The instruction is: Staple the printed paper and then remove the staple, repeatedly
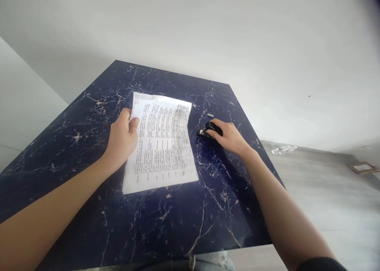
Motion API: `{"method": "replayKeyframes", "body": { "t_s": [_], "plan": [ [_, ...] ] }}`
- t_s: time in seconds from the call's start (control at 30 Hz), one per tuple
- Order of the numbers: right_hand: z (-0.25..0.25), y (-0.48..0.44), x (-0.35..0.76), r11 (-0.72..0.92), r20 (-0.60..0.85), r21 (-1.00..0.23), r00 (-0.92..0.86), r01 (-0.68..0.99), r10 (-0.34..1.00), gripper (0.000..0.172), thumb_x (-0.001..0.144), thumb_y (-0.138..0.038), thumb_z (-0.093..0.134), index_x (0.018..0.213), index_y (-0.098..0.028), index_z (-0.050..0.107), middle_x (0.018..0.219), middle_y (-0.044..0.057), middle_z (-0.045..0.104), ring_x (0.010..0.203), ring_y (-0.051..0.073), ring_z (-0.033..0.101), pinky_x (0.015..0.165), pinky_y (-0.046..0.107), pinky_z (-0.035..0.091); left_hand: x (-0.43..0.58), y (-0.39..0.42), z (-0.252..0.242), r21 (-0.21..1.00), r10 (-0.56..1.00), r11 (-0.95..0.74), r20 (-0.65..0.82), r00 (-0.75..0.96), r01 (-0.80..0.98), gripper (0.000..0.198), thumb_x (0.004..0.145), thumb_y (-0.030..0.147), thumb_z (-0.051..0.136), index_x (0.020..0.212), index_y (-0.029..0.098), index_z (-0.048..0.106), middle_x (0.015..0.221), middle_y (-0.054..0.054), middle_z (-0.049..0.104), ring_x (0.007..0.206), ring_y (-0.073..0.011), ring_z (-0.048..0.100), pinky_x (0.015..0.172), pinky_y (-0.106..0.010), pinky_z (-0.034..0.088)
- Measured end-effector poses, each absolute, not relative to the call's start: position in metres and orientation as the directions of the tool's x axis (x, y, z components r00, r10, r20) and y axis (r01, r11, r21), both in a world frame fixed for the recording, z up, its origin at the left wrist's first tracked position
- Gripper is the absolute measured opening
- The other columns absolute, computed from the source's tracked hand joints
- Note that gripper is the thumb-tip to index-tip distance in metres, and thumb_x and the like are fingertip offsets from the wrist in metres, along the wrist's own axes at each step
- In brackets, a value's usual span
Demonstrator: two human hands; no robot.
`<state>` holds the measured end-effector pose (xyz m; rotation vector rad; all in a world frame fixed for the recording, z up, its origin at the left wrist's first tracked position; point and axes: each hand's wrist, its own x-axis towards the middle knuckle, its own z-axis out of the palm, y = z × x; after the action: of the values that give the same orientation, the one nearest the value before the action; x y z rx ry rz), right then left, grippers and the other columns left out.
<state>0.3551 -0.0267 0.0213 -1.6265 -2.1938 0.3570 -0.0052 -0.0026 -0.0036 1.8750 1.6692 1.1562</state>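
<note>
My left hand [122,134] pinches the left edge of a printed sheet of paper [163,144], thumb on top and fingers underneath. The sheet bends slightly, its print running sideways; whether it is one sheet or several I cannot tell. To the right of the paper, my right hand [228,134] is closed around a black stapler [214,127], whose front points left toward the paper. A gap of dark tabletop separates the stapler from the paper's right edge. Just beyond the stapler lies a small grey strip, seemingly of staples [210,115].
The dark blue marble-patterned table [178,219] stands against a white wall [208,33]. On the floor to the right lie a clear plastic-looking item [284,149] and a brown box-like thing [362,167]. My legs are at the near table edge.
</note>
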Motion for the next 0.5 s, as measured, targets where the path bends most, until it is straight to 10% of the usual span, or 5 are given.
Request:
{"method": "replayKeyframes", "body": {
  "t_s": [0.23,0.5],
  "plan": [
    [0.029,-0.033,0.349,0.456,0.042,-0.523,-0.513,0.720,0.857,0.028,0.100,-0.045,0.054,0.109,-0.021,0.066,0.090,0.004,0.069,0.072,0.018,0.059,0.066,0.032,0.040,-0.013,0.003,0.000,0.874,0.934,-0.280,0.343,-0.098,0.397,0.034,0.105,0.041,0.051,0.132,0.019,0.055,0.129,-0.002,0.067,0.112,-0.0228,0.062,0.098,-0.038,0.048],
    [0.029,-0.040,0.335,0.545,0.037,-0.539,-0.628,0.643,0.777,0.033,0.102,-0.046,0.055,0.120,-0.020,0.066,0.099,0.006,0.071,0.078,0.019,0.062,0.071,0.031,0.043,-0.027,0.017,-0.005,0.933,0.916,-0.252,0.316,-0.247,0.256,0.008,0.098,0.022,0.060,0.104,0.017,0.060,0.097,0.004,0.063,0.093,-0.0141,0.058,0.079,-0.029,0.046]
  ]
}}
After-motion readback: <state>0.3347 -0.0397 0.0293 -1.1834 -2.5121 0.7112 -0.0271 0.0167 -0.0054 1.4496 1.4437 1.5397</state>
